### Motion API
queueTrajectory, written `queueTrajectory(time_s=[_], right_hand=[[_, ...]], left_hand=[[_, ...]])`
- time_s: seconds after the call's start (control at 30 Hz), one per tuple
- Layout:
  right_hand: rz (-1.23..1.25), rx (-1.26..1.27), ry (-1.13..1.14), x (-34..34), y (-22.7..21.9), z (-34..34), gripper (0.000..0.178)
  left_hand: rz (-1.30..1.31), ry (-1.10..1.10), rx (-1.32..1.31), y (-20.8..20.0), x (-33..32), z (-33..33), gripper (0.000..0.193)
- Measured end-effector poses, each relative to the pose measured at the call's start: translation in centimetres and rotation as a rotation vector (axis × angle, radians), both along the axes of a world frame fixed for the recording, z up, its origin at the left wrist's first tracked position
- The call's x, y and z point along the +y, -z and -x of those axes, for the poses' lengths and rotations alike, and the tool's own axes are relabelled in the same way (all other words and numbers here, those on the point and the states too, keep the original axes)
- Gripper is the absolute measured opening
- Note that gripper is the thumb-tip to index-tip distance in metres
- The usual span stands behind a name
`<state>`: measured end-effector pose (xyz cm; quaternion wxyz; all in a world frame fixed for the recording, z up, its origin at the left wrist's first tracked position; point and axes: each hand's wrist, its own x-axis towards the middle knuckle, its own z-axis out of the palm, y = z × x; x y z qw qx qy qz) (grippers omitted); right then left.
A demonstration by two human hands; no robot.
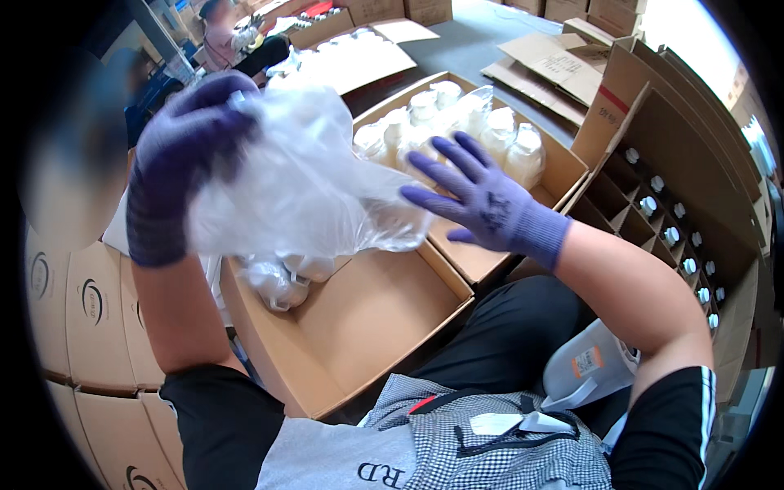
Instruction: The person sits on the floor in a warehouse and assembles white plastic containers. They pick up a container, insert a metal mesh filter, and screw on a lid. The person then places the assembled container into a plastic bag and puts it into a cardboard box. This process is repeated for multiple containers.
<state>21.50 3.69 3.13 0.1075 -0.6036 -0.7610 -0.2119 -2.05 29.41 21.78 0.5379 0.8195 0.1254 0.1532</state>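
Note:
My left hand (181,159), in a purple glove, is raised with its fingers closed on the upper end of a crumpled clear plastic bag (306,184). The bag hangs over an open cardboard box (380,306). Against the bag's right side, my gloved right hand (490,196) has its fingers spread and grips nothing. Under the bag, a few plastic-wrapped items (278,286) lie at the box's far left; the bag partly hides them. Just beyond my right hand, a second open box (563,167) holds several whitish bottles (500,135) in clear plastic.
A divided carton (600,200) at right holds several bottles with white caps (648,206). Closed cartons (102,306) are stacked at left. Flattened cardboard (555,69) lies on the floor (469,41) at the back. Another person (229,41) sits at the far left near an open box of white items (351,53).

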Motion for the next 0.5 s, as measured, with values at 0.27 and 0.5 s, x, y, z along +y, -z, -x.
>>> queueTrajectory(time_s=[0.27,0.5], right_hand=[[-0.356,0.692,0.155,-3.3,-2.6,-0.8,0.045],[-0.465,0.304,0.411,-20.7,-2.8,-4.5,0.056]], left_hand=[[-1.106,-0.485,-0.784,8.3,-11.0,-3.0,0.048],[-0.563,-0.094,-0.52,25.1,-24.3,-13.6,0.024]])
